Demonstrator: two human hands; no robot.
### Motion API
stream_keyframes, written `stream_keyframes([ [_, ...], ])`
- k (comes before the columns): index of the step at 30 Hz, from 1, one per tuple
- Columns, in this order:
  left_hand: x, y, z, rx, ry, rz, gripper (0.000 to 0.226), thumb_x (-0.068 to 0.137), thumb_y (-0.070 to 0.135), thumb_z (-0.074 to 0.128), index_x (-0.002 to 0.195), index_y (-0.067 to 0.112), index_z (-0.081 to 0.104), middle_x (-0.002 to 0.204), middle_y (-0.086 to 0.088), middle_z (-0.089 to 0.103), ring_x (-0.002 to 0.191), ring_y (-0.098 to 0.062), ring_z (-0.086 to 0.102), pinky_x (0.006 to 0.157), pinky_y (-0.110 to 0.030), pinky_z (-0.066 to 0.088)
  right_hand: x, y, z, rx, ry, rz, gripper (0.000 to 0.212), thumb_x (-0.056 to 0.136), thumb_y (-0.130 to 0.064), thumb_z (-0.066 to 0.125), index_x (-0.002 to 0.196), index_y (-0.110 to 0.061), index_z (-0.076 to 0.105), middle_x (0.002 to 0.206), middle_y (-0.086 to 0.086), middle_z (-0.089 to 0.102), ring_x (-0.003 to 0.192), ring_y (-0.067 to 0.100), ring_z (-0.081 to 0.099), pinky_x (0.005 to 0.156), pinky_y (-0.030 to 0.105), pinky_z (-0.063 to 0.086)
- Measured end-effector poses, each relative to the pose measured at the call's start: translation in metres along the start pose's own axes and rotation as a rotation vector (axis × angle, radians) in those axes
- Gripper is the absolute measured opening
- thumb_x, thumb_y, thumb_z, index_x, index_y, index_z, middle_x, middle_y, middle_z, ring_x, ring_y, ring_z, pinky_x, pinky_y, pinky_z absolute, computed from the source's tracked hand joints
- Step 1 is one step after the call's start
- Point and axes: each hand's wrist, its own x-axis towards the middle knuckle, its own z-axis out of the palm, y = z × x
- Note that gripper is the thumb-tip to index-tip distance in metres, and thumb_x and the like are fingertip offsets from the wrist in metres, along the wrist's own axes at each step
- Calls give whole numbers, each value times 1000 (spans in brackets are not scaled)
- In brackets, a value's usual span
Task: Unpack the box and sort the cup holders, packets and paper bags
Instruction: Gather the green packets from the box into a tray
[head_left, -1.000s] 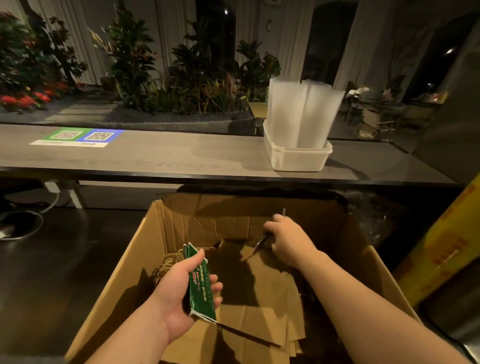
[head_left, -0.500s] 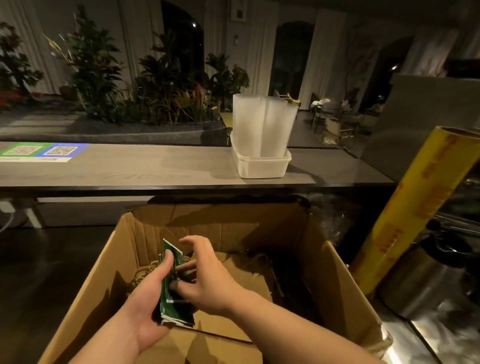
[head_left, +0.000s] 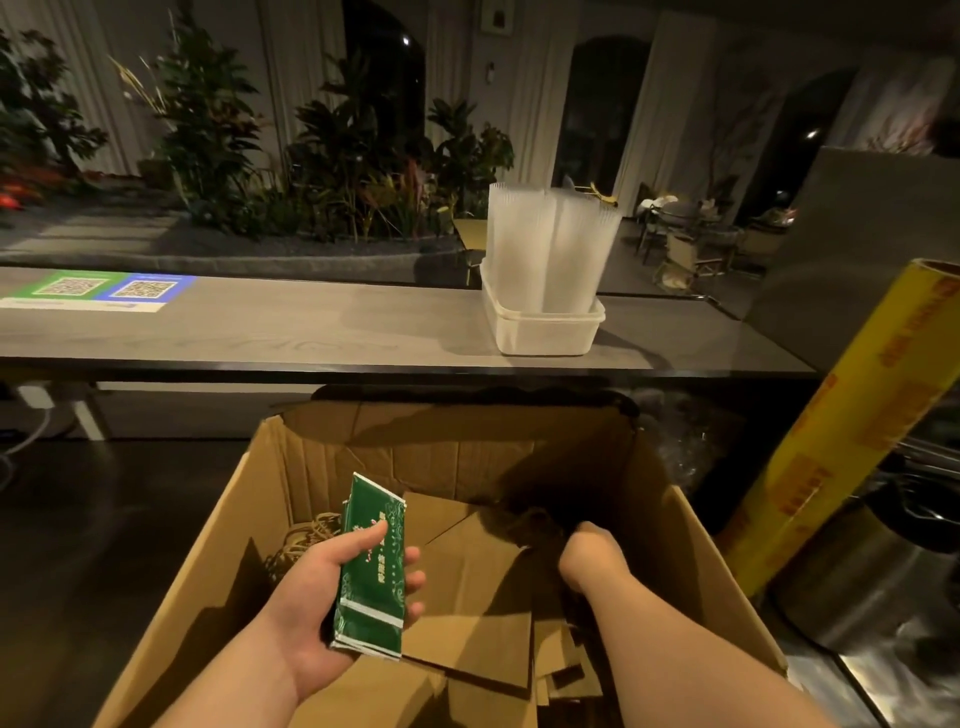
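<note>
Green packets (head_left: 371, 566), a thin stack with white print on the front, sit in the left hand (head_left: 317, 597) at about 7 o'clock over the open cardboard box (head_left: 415, 452). Thumb's across the front and the fingers (head_left: 415, 569) wrap round the far edge, so that's a proper grip, packets tilted a bit off upright.

Right hand (head_left: 589, 558) is down inside the box at the 3 o'clock side, wrist bent, and its fingers disappear into the shadow, so honestly I can't tell if they're closed on anything.

Under both hands there are flat brown paper bags (head_left: 483, 613) lying on the box bottom, with a tangle of twine handles (head_left: 304, 538) at 9 o'clock just beside the packets.

Past the box at 12 o'clock runs the grey counter (head_left: 291, 332). On it at 1 o'clock is a white tub (head_left: 545, 332) with clear ribbed plastic pieces (head_left: 550, 244) standing upright in it, and a QR code sticker (head_left: 104, 291) way over at 10 o'clock. A yellow roll (head_left: 857, 410) leans at 3 o'clock, beside a steel pot (head_left: 852, 582).
</note>
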Motion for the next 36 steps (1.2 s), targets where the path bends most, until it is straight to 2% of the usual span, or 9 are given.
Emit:
stream_keyframes([
  [4, -1, -1, -3, -75, -60, 17, 55, 88, 35, 66, 132, 2, 62, 115, -27, 65, 97, -40, 63, 88, -53, 51, -10, -13, -12, -70, 80, -78, 35, 98, -11, 60, 132, -15, 56, 112, 6, 60, 101, 23, 61, 92, 35, 55],
  [8, 0, 1, -6, -86, -41, 18, 53, 92, 38, 62, 130, 1, 64, 117, -28, 67, 98, -40, 64, 84, -51, 51, -28, -32, -44, -6, 130, -178, 37, 97, -9, 62, 133, -19, 60, 114, 5, 65, 101, 22, 65, 91, 40, 59],
  [13, -2, 2, -6, -70, 2, 47, 40, 95, 21, 57, 132, 5, 61, 127, -25, 69, 120, -43, 64, 99, -59, 50, -77, -52, -77, 344, -169, -450, 18, 98, -12, 65, 112, -23, 63, 106, 2, 72, 94, 14, 73, 82, 33, 63],
  [18, -6, 4, -7, -78, 9, 106, 53, 84, 23, 64, 134, 6, 61, 130, -26, 67, 117, -41, 64, 105, -58, 48, -103, -68, -79, 339, -278, -598, 13, 97, -17, 67, 110, -19, 65, 103, 3, 75, 94, 14, 75, 81, 34, 63],
  [23, -9, 5, -9, -48, -4, 119, 55, 86, 34, 67, 133, 5, 65, 128, -24, 68, 122, -43, 64, 111, -60, 43, -106, -69, -73, 416, -354, -659, 11, 100, -19, 64, 108, -14, 69, 104, 7, 77, 99, 21, 75, 91, 48, 61],
  [27, -15, 3, -4, 21, -123, 15, 43, 94, 29, 56, 118, -1, 75, 127, -29, 68, 115, -47, 66, 107, -61, 45, -110, -75, -66, 560, -481, -705, 12, 100, -11, 62, 109, -7, 68, 105, 12, 76, 99, 25, 74, 82, 36, 61],
  [31, -20, 4, -2, 40, -197, 4, 48, 95, 39, 55, 116, 2, 76, 127, -28, 67, 109, -45, 66, 108, -59, 42, -111, -91, -40, 628, -428, -717, 10, 98, -7, 64, 106, -9, 69, 105, 9, 76, 102, 23, 74, 85, 36, 60],
  [34, -19, 3, -2, 19, -169, 22, 56, 94, 50, 58, 122, 5, 74, 129, -29, 65, 114, -48, 64, 107, -61, 43, -114, -106, -14, 627, -298, -720, 7, 99, -11, 64, 100, -15, 69, 101, 6, 76, 96, 19, 74, 85, 33, 61],
  [36, -18, 2, -4, 4, -152, 17, 56, 93, 49, 61, 124, 4, 72, 131, -31, 64, 122, -52, 60, 110, -64, 41, -119, -114, 0, 629, -186, -721, 6, 99, -15, 64, 99, -19, 69, 98, 2, 75, 93, 15, 73, 80, 28, 60],
])
